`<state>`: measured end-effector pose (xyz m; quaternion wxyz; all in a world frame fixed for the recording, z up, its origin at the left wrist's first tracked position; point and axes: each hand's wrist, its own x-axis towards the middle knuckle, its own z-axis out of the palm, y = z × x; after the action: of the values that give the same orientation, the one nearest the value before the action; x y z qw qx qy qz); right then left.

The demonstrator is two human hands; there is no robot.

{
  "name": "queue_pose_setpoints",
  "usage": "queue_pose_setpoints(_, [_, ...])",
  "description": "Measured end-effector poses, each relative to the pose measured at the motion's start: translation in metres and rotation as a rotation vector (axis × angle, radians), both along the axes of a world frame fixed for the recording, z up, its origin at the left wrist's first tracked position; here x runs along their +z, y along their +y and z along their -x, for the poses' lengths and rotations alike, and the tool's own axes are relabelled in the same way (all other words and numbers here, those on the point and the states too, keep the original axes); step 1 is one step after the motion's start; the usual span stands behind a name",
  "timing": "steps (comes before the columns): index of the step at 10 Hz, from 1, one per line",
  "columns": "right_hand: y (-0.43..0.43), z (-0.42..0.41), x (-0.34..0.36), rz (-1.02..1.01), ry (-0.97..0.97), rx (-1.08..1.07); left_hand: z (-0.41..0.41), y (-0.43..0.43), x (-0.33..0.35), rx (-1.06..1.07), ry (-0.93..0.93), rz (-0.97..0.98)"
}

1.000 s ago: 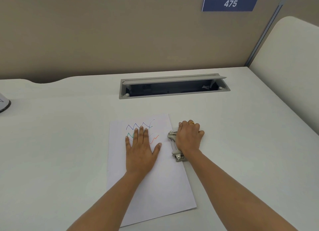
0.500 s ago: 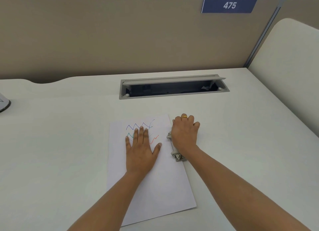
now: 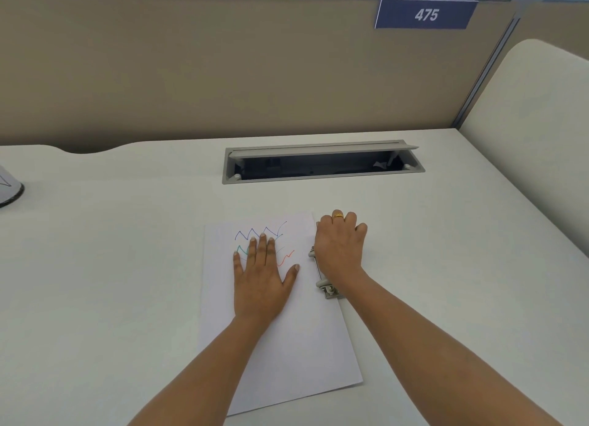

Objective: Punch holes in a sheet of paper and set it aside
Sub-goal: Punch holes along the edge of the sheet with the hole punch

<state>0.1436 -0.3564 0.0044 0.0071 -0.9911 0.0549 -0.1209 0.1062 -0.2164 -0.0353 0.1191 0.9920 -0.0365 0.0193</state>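
A white sheet of paper (image 3: 287,346) with coloured zigzag lines lies on the pale desk (image 3: 111,266). My left hand (image 3: 259,282) rests flat on its upper half, fingers spread and straight. A grey metal hole punch (image 3: 325,287) sits at the sheet's right edge. My right hand (image 3: 339,250) lies on top of the punch, fingers curled down over its far side. Most of the punch is hidden under that hand; only its left bar and near end show.
A grey cable hatch (image 3: 318,179) stands open in the desk behind the paper. A beige partition with a blue "475" sign (image 3: 425,14) closes the back. A white rounded panel (image 3: 526,138) borders the right side. A white object (image 3: 9,189) sits at the far left edge.
My right hand has shifted left and forward over the hole punch, covering more of it. The left hand and the paper have stayed in place.
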Motion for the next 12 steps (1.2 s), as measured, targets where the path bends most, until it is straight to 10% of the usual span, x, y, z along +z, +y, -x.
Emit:
queue_pose_setpoints(5, [-0.018, 0.015, 0.004, -1.099, 0.108, -0.272, -0.001, 0.0, -0.002, 0.001, -0.012, -0.007])
queue_pose_setpoints(12, [-0.024, 0.046, 0.001, -1.18, 0.149, -0.271, -0.001, 0.0, -0.002, 0.004, -0.008, 0.001])
